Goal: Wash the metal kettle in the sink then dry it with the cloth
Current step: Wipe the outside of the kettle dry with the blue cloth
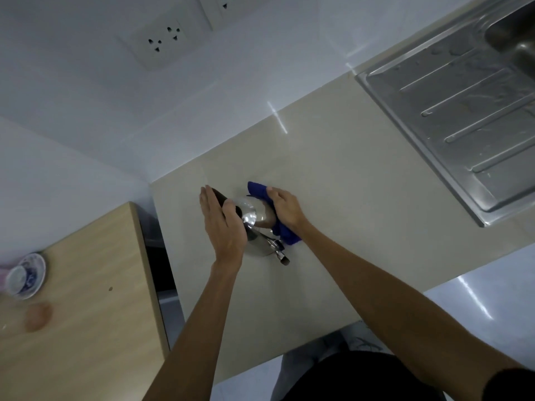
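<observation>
Evidently drying is under way: the shiny metal kettle (251,219) sits on the beige countertop (333,180) towards its back left corner, well apart from the steel sink (463,91). To steady it, the left hand (223,224) clasps its dark handle (220,196) between thumb and flat fingers, while the right hand (286,208) curls round the blue cloth (260,193), pressing it onto the body

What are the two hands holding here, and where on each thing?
The left hand holds the kettle by its dark handle, thumb over it. The right hand grips the blue cloth, bunched against the kettle's side.
</observation>
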